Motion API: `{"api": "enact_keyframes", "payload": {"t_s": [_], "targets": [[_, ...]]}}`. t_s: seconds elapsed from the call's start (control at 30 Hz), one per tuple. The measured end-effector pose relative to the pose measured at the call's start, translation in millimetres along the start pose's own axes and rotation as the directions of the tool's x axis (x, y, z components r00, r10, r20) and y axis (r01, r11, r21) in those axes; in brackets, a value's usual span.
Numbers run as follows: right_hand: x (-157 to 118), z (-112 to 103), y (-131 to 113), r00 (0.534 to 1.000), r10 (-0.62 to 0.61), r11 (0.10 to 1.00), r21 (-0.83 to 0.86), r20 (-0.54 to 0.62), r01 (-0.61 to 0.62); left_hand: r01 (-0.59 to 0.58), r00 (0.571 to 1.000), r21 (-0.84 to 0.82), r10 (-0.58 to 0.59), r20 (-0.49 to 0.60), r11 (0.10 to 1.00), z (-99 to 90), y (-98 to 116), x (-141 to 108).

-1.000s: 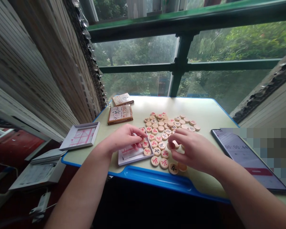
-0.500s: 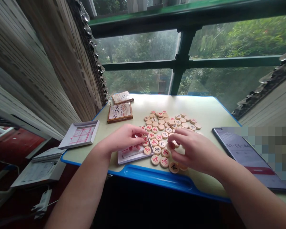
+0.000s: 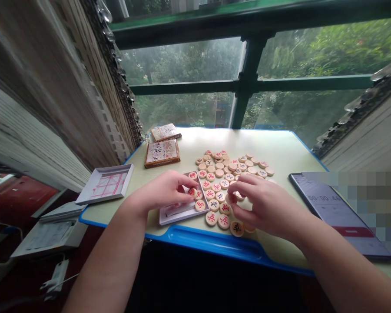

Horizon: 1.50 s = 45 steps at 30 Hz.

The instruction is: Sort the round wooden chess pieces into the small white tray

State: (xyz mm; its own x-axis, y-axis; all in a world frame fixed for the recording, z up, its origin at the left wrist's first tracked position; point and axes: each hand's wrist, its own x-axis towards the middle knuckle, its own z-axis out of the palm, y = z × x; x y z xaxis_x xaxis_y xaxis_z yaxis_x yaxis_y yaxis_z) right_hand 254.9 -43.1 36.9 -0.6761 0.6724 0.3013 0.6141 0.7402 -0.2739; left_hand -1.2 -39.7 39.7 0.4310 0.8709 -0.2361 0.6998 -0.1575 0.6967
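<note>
Your left hand (image 3: pixel 164 189) has its fingers closed on a red-marked disc (image 3: pixel 192 193) over the near white tray (image 3: pixel 182 219); your right hand (image 3: pixel 263 202) pinches a pale disc (image 3: pixel 230 198) above the loose discs (image 3: pixel 223 221). Count, partial: three red-marked discs visible in the tray, beside your left fingers, towards its right side. Most discs lie outside it on the tabletop (image 3: pixel 263 141), some face up, some blank side up, a few overlapping. Judgement: early stage, with far more discs outside than inside.
</note>
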Motion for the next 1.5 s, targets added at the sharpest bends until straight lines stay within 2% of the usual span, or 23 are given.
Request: {"api": "enact_keyframes", "payload": {"t_s": [0.13, 0.3, 0.43, 0.5, 0.6, 0.73, 0.87, 0.93, 1.0, 1.03, 1.07, 1.1, 1.17, 1.2, 1.27, 1.3, 1.4, 1.43, 1.5], "targets": [[1, 2, -2, 1.0, -0.002, 0.997, 0.078, -0.028, 0.004, -0.023, 0.999, -0.007, 0.023, -0.038, 1.0, 2.6, 2, 0], [17, 8, -18, 0.998, -0.045, 0.984, 0.174, 0.031, 0.039, -0.08, 0.978, 0.104, 0.098, -0.184, 0.991, 8.6, 1, 8], [35, 13, -34, 0.984, -0.076, 0.997, 0.043, 0.158, 0.07, -0.127, 0.983, 0.034, 0.13, -0.131, 0.991, 6.5, -1, 9], [41, 15, -36, 0.973, -0.068, 0.998, 0.004, 0.222, 0.069, -0.114, 0.987, 0.002, 0.113, -0.116, 0.994, 4.2, 0, 7], [44, 19, -34, 0.959, -0.049, 0.999, 0.033, 0.279, 0.041, -0.064, 0.995, -0.054, 0.06, -0.082, 0.996, 1.6, 0, 3], [41, 22, -29, 0.962, -0.053, 0.995, 0.096, 0.27, 0.028, -0.048, 0.999, -0.1, 0.047, -0.011, 0.994, 0.6, -1, 2], [39, 4, -25, 0.975, -0.029, 0.993, 0.117, 0.222, 0.003, -0.097, 0.994, -0.054, 0.095, -0.049, 0.994, 1.5, -4, 3], [40, -12, -18, 0.984, 0.046, 0.993, 0.096, 0.174, -0.064, -0.092, 0.994, -0.059, 0.088, -0.063, 0.994, 2.4, -5, 4], [41, -26, -5, 0.973, 0.139, 0.987, 0.057, 0.186, -0.152, -0.095, 0.986, -0.063, 0.085, -0.146, 0.993, 3.0, -5, 4], [41, -31, 2, 0.971, 0.159, 0.985, 0.036, 0.18, -0.168, -0.109, 0.968, -0.064, 0.092, -0.235, 0.992, 3.0, -6, 5], [40, -33, 9, 0.974, 0.178, 0.983, 0.014, 0.142, -0.182, -0.14, 0.929, -0.065, 0.109, -0.354, 0.988, 2.8, -7, 6], [39, -33, 16, 0.977, 0.197, 0.98, 0.0, 0.082, -0.198, -0.173, 0.864, -0.062, 0.121, -0.49, 0.983, 2.4, -8, 8], [35, -26, 26, 0.979, 0.202, 0.979, 0.026, -0.004, -0.202, -0.254, 0.687, -0.07, 0.13, -0.715, 0.965, 0.8, -12, 11], [32, -20, 29, 0.978, 0.203, 0.979, 0.038, -0.046, -0.202, -0.247, 0.613, -0.051, 0.116, -0.782, 0.968, 0.0, -15, 13], [27, -7, 31, 0.977, 0.19, 0.981, -0.009, -0.095, -0.192, -0.123, 0.514, 0.073, 0.126, -0.849, 0.99, -1.0, -19, 18], [25, -2, 30, 0.98, 0.175, 0.983, -0.033, -0.095, -0.178, -0.067, 0.516, 0.148, 0.161, -0.841, 0.987, -1.0, -21, 19], [22, 5, 26, 0.978, 0.195, 0.975, -0.088, -0.076, -0.202, 0.009, 0.602, 0.266, 0.207, -0.771, 0.964, 0.6, -25, 25], [22, 4, 26, 0.971, 0.225, 0.968, -0.1, -0.077, -0.232, 0.021, 0.615, 0.27, 0.2, -0.762, 0.963, 1.3, -26, 26], [22, 3, 25, 0.951, 0.3, 0.944, -0.117, -0.078, -0.308, 0.056, 0.601, 0.253, 0.17, -0.781, 0.966, 2.6, -29, 30]]}}
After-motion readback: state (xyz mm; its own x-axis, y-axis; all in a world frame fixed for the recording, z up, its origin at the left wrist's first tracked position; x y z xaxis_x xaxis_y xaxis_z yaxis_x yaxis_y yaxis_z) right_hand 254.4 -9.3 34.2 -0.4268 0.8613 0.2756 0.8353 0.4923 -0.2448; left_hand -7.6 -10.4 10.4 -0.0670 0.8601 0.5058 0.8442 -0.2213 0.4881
